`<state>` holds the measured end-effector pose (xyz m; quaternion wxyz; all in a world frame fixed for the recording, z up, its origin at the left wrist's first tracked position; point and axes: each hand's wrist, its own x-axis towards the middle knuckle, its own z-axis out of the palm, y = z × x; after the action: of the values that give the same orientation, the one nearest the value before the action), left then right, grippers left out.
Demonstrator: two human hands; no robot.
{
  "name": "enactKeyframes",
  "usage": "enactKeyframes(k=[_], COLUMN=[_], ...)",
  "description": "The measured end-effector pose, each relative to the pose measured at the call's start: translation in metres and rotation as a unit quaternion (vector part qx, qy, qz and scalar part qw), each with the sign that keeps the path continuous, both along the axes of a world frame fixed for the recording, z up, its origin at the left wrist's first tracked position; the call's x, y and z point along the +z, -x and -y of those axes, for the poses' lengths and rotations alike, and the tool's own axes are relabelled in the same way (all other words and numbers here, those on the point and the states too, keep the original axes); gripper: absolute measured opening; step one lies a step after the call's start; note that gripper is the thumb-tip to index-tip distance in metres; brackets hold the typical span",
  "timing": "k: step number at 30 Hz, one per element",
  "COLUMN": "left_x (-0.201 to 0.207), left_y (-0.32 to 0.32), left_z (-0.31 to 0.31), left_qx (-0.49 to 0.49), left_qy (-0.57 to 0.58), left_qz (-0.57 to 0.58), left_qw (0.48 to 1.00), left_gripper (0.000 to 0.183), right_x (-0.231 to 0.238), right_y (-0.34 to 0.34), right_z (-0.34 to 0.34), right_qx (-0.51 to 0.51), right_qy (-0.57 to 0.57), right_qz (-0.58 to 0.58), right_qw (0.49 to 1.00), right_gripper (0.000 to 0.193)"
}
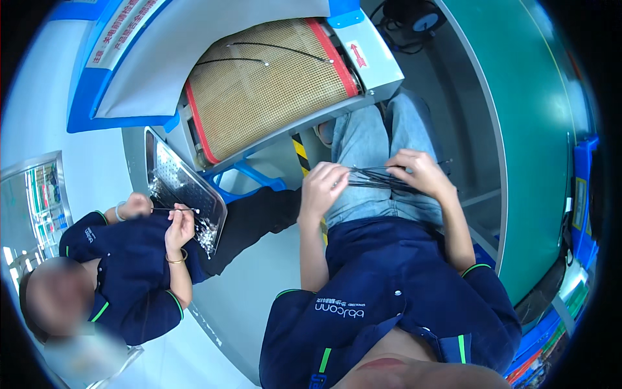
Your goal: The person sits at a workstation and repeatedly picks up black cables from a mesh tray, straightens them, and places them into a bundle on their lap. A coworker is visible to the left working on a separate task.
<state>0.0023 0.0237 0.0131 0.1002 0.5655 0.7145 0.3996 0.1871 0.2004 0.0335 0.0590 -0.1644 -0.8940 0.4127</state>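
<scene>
A bundle of thin black cables (376,177) lies across my lap, on the light blue jeans. My left hand (323,185) is closed at the left ends of the cables, its fingers pinched together. My right hand (421,174) curls over the right part of the bundle, thumb and fingertips closed on a cable. Beyond my knees, two more black cables (285,48) rest on the tan mesh belt (272,84) of a conveyor, each showing a small white end.
At left a co-worker's hands (180,227) hold a thin cable over a metal tray (217,194) with small white parts. A blue stool (249,178) stands under the conveyor. A green tabletop (538,129) runs along my right. A white and blue machine hood (168,58) covers the belt's far left.
</scene>
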Motion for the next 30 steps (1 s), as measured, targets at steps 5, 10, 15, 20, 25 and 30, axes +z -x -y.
enactKeyframes(k=[5, 10, 15, 20, 25, 30], left_x=[-0.001, 0.0, 0.006, 0.01, 0.011, 0.016], left_y=[0.031, 0.045, 0.048, 0.047, 0.048, 0.047], left_z=[0.044, 0.059, 0.065, 0.07, 0.07, 0.07], left_qx=[0.107, 0.152, 0.172, 0.181, 0.165, 0.165], left_qy=[0.043, 0.038, 0.041, 0.036, 0.037, 0.034], left_qz=[0.017, 0.017, 0.027, 0.028, 0.007, 0.003], left_qw=[0.993, 0.987, 0.984, 0.982, 0.986, 0.986], left_gripper=[0.011, 0.013, 0.012, 0.01, 0.009, 0.009], right_x=[0.013, 0.02, 0.025, 0.015, 0.013, 0.007], right_y=[-0.021, -0.026, -0.02, -0.025, -0.026, -0.031], right_z=[-0.028, -0.036, -0.029, -0.033, -0.035, -0.035], right_qx=[-0.024, -0.058, -0.106, -0.065, -0.065, -0.067], right_qy=[-0.027, -0.019, -0.008, -0.098, -0.104, -0.071], right_qz=[0.068, 0.028, -0.059, -0.144, -0.158, -0.125], right_qw=[0.997, 0.998, 0.993, 0.983, 0.98, 0.987], right_gripper=[0.012, 0.012, 0.013, 0.013, 0.014, 0.013])
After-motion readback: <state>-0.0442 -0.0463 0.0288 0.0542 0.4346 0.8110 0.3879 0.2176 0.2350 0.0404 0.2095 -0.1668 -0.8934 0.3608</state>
